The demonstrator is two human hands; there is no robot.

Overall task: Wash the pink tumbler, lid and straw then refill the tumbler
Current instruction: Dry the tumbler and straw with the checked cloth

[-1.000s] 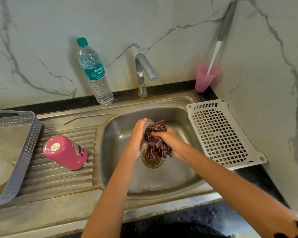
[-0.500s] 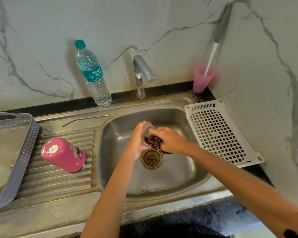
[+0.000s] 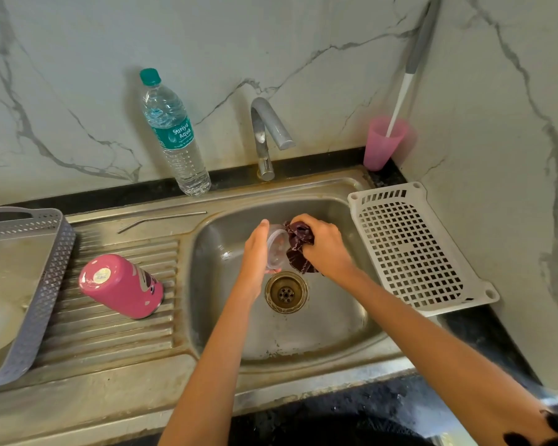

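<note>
Since 1 s ago the cloth point(image 3: 298, 249) got bunched up tight, vs. hanging loose. Right grip point(image 3: 326, 246) squeezes it & rubs the clear lid point(image 3: 276, 249). Left grip point(image 3: 255, 252) holds that lid by its edge over the sink point(image 3: 319, 333), just above the drain point(image 3: 286, 292). Wet lid = prob. slippy; rub too hard & it may pop out & drop. Pink tumbler point(image 3: 123, 286) sits bottom up on the ribbed surface point(image 3: 110, 342); a bump could tip it. Straw point(image 3: 161, 220) lies behind it.

Single head view, steeply down, close over the sink point(image 3: 351, 346)
</note>
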